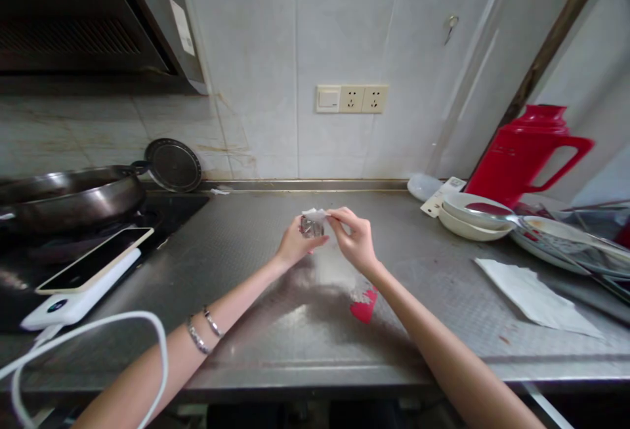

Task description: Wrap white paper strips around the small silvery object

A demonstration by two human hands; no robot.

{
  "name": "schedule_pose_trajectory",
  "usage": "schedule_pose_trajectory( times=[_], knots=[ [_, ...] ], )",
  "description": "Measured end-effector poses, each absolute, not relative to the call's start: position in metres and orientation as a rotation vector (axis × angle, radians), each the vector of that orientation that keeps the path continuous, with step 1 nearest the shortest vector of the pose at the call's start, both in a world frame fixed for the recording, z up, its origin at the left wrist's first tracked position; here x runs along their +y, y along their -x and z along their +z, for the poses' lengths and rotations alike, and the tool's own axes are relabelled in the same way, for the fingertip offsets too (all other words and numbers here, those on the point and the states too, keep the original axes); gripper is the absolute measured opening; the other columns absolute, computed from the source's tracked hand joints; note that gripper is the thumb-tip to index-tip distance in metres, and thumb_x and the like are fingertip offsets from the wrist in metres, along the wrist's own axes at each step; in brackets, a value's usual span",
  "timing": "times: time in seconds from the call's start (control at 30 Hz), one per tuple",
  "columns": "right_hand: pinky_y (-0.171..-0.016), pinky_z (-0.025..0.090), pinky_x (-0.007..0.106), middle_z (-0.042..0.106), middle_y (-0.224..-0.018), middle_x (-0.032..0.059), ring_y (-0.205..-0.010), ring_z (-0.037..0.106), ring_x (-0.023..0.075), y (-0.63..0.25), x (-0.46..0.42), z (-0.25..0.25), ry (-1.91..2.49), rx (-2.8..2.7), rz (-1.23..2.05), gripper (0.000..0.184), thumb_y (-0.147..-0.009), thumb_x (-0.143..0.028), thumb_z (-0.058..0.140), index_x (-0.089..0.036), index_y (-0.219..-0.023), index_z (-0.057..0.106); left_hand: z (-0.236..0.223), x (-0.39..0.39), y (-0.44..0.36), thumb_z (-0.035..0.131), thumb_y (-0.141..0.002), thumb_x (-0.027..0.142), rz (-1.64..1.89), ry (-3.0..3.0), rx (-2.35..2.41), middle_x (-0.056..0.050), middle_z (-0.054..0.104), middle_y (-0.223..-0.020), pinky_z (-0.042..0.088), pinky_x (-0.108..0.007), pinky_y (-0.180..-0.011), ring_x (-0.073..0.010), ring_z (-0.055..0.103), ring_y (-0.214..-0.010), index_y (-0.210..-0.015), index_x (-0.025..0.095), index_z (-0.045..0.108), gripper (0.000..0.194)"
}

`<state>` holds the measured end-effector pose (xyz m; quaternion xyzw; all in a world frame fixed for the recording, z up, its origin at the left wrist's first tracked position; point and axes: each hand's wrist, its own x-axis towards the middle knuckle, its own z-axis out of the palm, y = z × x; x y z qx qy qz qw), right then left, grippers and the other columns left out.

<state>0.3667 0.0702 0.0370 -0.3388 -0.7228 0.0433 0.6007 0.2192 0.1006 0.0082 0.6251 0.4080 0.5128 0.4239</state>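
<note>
Left of the bench (246, 212) sits a wide pan (101, 194), contents unclear; at right, stacked bowls (465, 224) carry something dark red (487, 208). Between them, the left hand (294, 245) wraps a small clear container (311, 228), the right hand (355, 239) pinching thin white material (315, 214) at its top; the container looks light, smooth, perhaps brittle, best held round the sides.
</note>
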Motion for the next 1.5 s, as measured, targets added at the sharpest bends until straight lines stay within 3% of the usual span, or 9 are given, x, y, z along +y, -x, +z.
schedule_pose_trajectory(
  times=[0.13,0.33,0.57,0.73,0.97,1.1,1.27,1.37,1.5],
  knots=[
    [-0.079,0.052,0.031,0.073,-0.092,0.0058,-0.084,0.067,0.0194,-0.37,0.077,0.035,0.824,-1.601,-0.006,0.024,-0.09,-0.02,0.049,-0.023,-0.097,0.072,0.014,0.097,-0.222,0.083,-0.053,0.031,1.207,-1.472,1.043,0.002,0.059,-0.071,0.047,-0.021,-0.041,-0.0103,0.056,-0.053,-0.095,0.015,0.051,0.056],
    [-0.084,0.053,0.033,0.073,-0.101,0.008,-0.096,0.067,0.0198,-0.366,0.08,0.024,0.71,-1.827,-0.054,0.027,-0.091,-0.015,0.048,-0.023,-0.104,0.071,0.019,0.092,-0.224,0.077,-0.06,0.03,1.144,-1.542,1.013,0.002,0.061,-0.067,0.047,-0.019,-0.042,-0.0097,0.056,-0.054,-0.089,0.014,0.061,0.037],
    [-0.09,0.052,0.038,0.075,-0.094,0.0033,-0.088,0.069,0.0187,-0.367,0.077,0.028,0.635,-1.84,-0.091,0.029,-0.089,-0.014,0.049,-0.028,-0.104,0.07,0.022,0.091,-0.221,0.077,-0.062,0.034,1.176,-1.414,0.95,0.0,0.063,-0.071,0.05,-0.022,-0.046,-0.0112,0.058,-0.058,-0.098,0.014,0.061,0.043],
    [-0.092,0.051,0.039,0.075,-0.082,0.0011,-0.073,0.069,0.0175,-0.367,0.076,0.029,0.667,-1.822,-0.009,0.025,-0.088,-0.017,0.051,-0.027,-0.094,0.073,0.019,0.097,-0.216,0.082,-0.058,0.037,1.217,-1.345,0.992,0.002,0.061,-0.069,0.05,-0.023,-0.045,-0.0094,0.056,-0.052,-0.09,0.014,0.056,0.047],
    [-0.074,0.053,0.031,0.075,-0.085,0.0057,-0.079,0.069,0.0211,-0.371,0.081,0.029,0.895,-1.475,0.222,0.021,-0.086,-0.032,0.055,-0.02,-0.086,0.072,0.019,0.097,-0.216,0.084,-0.056,0.037,1.214,-1.377,0.992,0.002,0.06,-0.073,0.05,-0.023,-0.044,-0.0088,0.056,-0.05,-0.099,0.015,0.051,0.058],
    [-0.078,0.052,0.032,0.074,-0.09,0.0062,-0.084,0.068,0.0214,-0.372,0.088,0.028,0.885,-1.477,0.338,0.023,-0.087,-0.034,0.054,-0.019,-0.091,0.071,0.017,0.093,-0.218,0.084,-0.054,0.03,1.158,-1.488,0.875,0.0,0.06,-0.08,0.049,-0.023,-0.045,-0.0091,0.056,-0.054,-0.102,0.014,0.051,0.06],
    [-0.089,0.051,0.037,0.073,-0.104,0.0054,-0.099,0.067,0.0229,-0.376,0.089,0.031,0.831,-1.655,0.559,0.025,-0.086,-0.028,0.052,-0.022,-0.099,0.072,0.019,0.091,-0.217,0.082,-0.056,0.033,1.095,-1.524,0.768,0.003,0.056,-0.072,0.05,-0.024,-0.047,-0.0103,0.056,-0.055,-0.106,0.014,0.051,0.062],
    [-0.094,0.05,0.04,0.066,-0.122,0.0051,-0.114,0.06,0.0239,-0.382,0.087,0.036,0.774,-1.733,0.772,0.038,-0.078,-0.016,0.049,-0.023,-0.109,0.069,0.023,0.092,-0.215,0.082,-0.056,0.036,1.095,-1.509,0.803,0.001,0.058,-0.074,0.052,-0.025,-0.048,-0.0115,0.057,-0.059,-0.103,0.013,0.054,0.059],
    [-0.093,0.051,0.041,0.05,-0.14,0.0054,-0.129,0.046,0.0256,-0.386,0.085,0.037,0.698,-1.887,0.932,0.068,-0.067,-0.009,0.053,-0.028,-0.132,0.051,0.025,0.093,-0.213,0.08,-0.058,0.039,1.095,-1.473,0.853,0.0,0.06,-0.076,0.054,-0.027,-0.05,-0.0119,0.058,-0.059,-0.106,0.015,0.056,0.059]
  ],
)
